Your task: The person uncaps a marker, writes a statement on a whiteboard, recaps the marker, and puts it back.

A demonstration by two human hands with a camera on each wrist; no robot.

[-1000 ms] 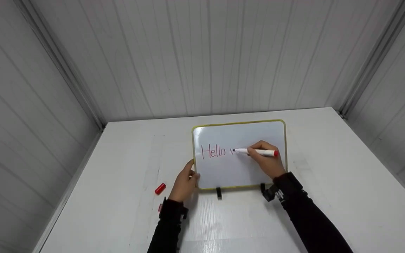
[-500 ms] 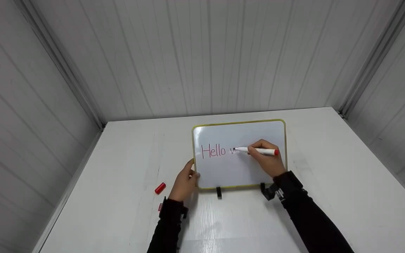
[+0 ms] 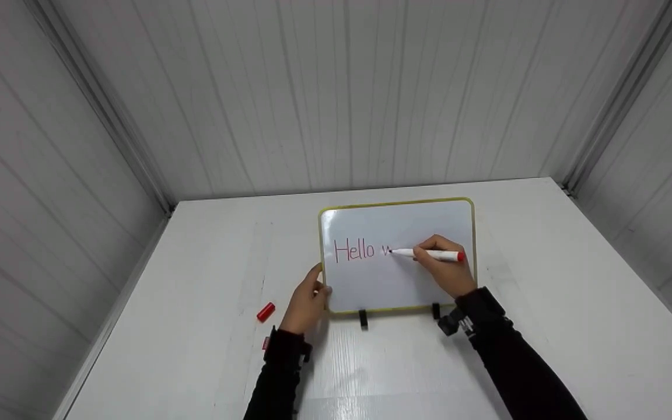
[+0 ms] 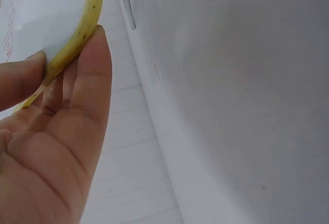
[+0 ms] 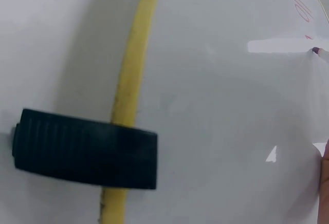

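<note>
Whiteboard [image 3: 397, 280] is lying flat on the white table [image 3: 546, 326], yellow-framed, near the middle and toward the back wall. Red writing [image 3: 354, 251] on it is reading "Hello", with the start of another letter just right of that.

Right hand [image 3: 444, 269] is gripping a red marker [image 3: 429, 254], fingers curled round the barrel. Marker is lying nearly level over the board, tip pointing left and touching the surface at the newest stroke, red end pointing right. Right wrist view is showing only the tip [image 5: 315, 51] on the glossy surface; the hand itself is barely in that shot.

Left hand [image 3: 307, 303] is pinching the board's lower-left corner, thumb on the white face and fingers [image 4: 85, 85] round the yellow rim [image 4: 82, 29]. Left wrist view is confirming that pinch.

Two black clips are sitting on the board's near edge; one [image 5: 85, 149] is straddling the yellow frame in the right wrist view.

Red marker cap [image 3: 265, 312] is lying on the table left of the left hand, apart from the board.

Both arms are wearing dark sleeves [image 3: 517, 367].
</note>
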